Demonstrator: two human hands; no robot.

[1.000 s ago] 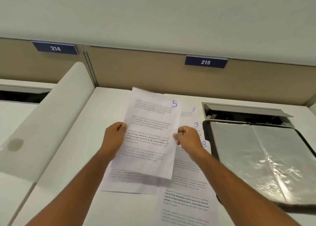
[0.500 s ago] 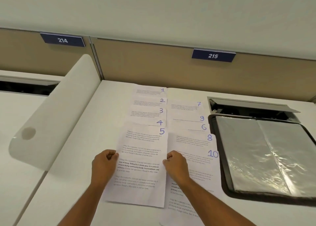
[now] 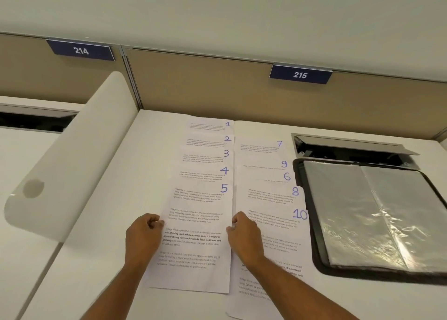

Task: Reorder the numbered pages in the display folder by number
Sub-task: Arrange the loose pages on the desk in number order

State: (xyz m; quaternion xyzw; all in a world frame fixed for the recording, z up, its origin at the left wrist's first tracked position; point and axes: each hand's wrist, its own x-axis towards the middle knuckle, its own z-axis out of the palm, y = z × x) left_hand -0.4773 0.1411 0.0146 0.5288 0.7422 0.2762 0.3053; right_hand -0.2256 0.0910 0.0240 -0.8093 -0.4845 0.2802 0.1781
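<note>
Two columns of overlapping printed pages lie on the white desk [image 3: 96,235]. The left column shows 1, 2, 3, 4 and, on top, page 5 [image 3: 196,242]. The right column shows 7, 9, 6, 8 and page 10 [image 3: 278,223] nearest me. My left hand [image 3: 142,237] pinches page 5 at its left edge. My right hand [image 3: 244,237] pinches its right edge, resting over page 10. Page 5 lies flat on the desk. The display folder [image 3: 377,220] lies open at the right, black-rimmed, with shiny clear sleeves that hold no pages.
A white rounded divider [image 3: 72,155] runs along the left side of the desk. A beige partition with signs 214 [image 3: 81,50] and 215 [image 3: 300,74] closes the back. An open cable hatch [image 3: 348,148] sits behind the folder.
Page 5 was held up in the air by both hands; it has come down onto the left column below page 4. The pages numbered 1 to 4 came into view.
</note>
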